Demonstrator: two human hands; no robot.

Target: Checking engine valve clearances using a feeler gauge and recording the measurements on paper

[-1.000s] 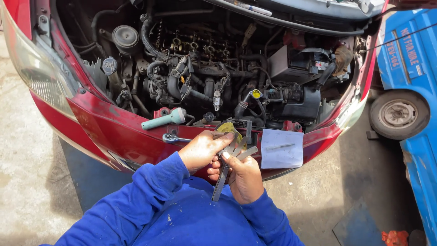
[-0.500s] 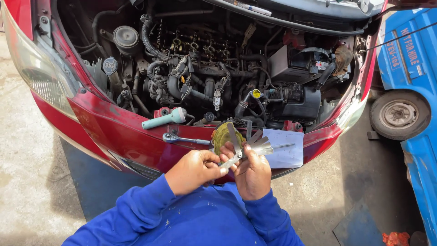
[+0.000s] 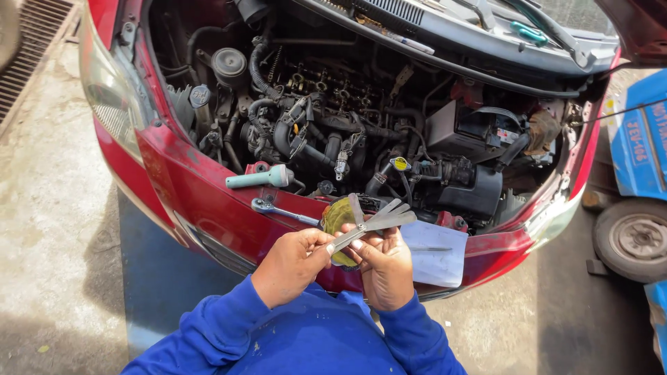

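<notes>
Hands meet over the front edge of a red car with its bonnet raised, both in blue sleeves. The left hand and the right hand are close together, each pinching a fanned set of thin steel feeler-gauge blades; the blades spread up and to the right, at least 4 of them showing. Behind the fan sits a yellow-green rounded piece (what it is cannot be told). On the car's front panel, just left of the hands, lies a chrome ratchet wrench, and above it a pale green cylindrical torch. A white sheet of paper rests on the panel just right of the right hand. The open engine bay fills the space beyond.
</notes>
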